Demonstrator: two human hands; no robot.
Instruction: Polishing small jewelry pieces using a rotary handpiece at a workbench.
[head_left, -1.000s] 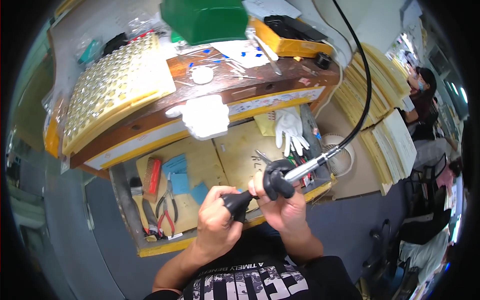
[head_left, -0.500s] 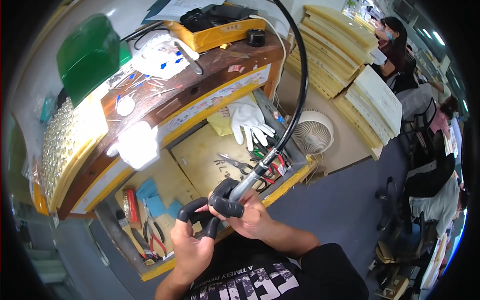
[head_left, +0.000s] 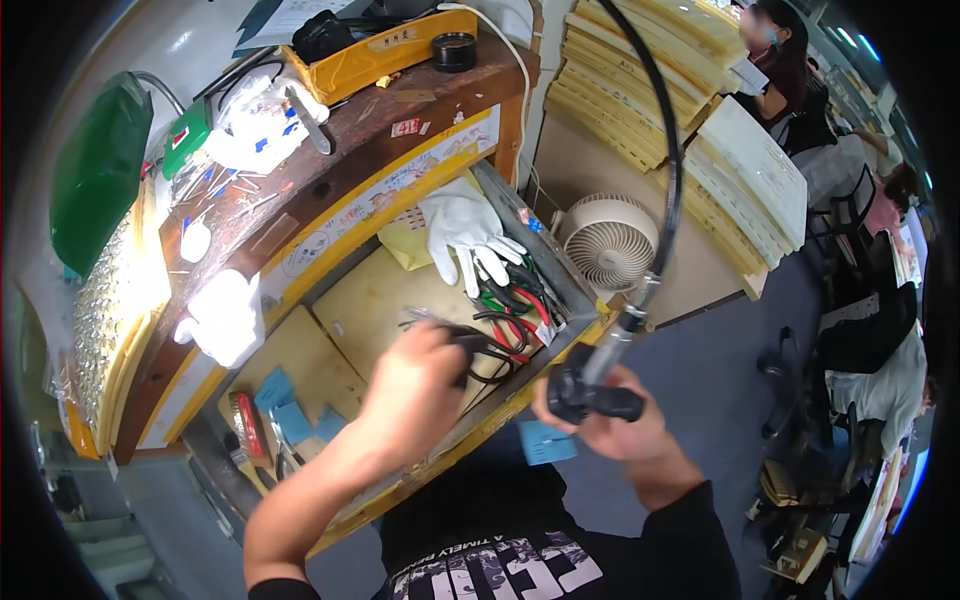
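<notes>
My right hand (head_left: 618,425), with black finger cots, is closed round the metal flexible-shaft handpiece (head_left: 607,352), right of the open drawer. A black cable (head_left: 672,175) runs up from the handpiece. Over the drawer reaches my left hand (head_left: 408,385), its cot-covered fingertips beside scissors with black handles (head_left: 490,375). Those fingers are blurred and partly hidden, so whether they grip anything does not show. Red-handled pliers (head_left: 538,300) lie behind, next to a white glove (head_left: 465,235). A blue sheet (head_left: 547,441) is below my right hand.
Under the wooden bench (head_left: 360,120) the drawer (head_left: 345,515) sticks out, with a red brush-like block (head_left: 247,424) and blue pieces (head_left: 290,420) at its left. Beyond its right corner stands a round fan (head_left: 608,245). A green lamp (head_left: 98,170) hangs left; stacked trays (head_left: 620,90) rise behind.
My hands have moved apart: the right one went right with the handpiece, the left one forward over the drawer's tools. The view has shifted, and a blue sheet now shows below.
</notes>
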